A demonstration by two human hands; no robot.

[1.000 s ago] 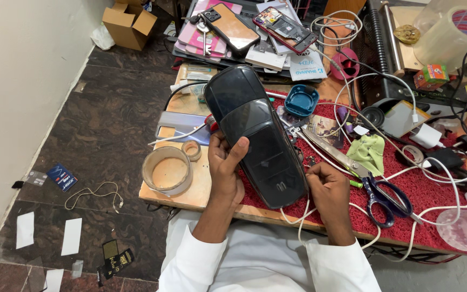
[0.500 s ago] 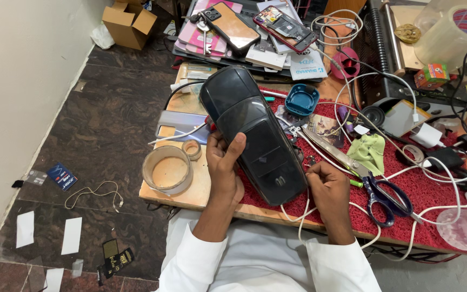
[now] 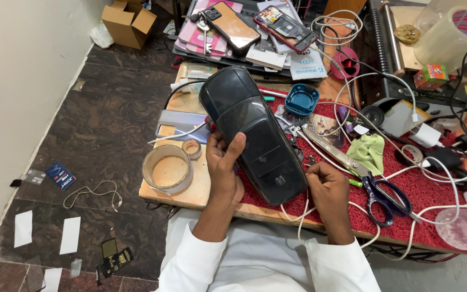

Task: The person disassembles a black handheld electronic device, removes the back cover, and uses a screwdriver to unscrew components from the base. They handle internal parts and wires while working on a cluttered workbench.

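A long glossy black device (image 3: 255, 135), shaped like a portable speaker, lies slanted across the red mat (image 3: 428, 189) on the wooden table (image 3: 190, 192). My left hand (image 3: 224, 167) grips its left side near the lower end, thumb up on its top face. My right hand (image 3: 328, 186) rests on the mat just right of the device's lower end, fingers curled; I cannot tell whether they pinch something small. White cables (image 3: 304, 216) run under that hand.
Blue-handled scissors (image 3: 377, 194) lie right of my right hand. A tape roll (image 3: 167, 168) sits left of the device, a blue cap (image 3: 301, 100) behind it. Phones (image 3: 233, 24), chargers and cables crowd the back. A cardboard box (image 3: 128, 21) and papers lie on the floor.
The black device has shifted slightly under my left hand. My right hand stays by its lower end.
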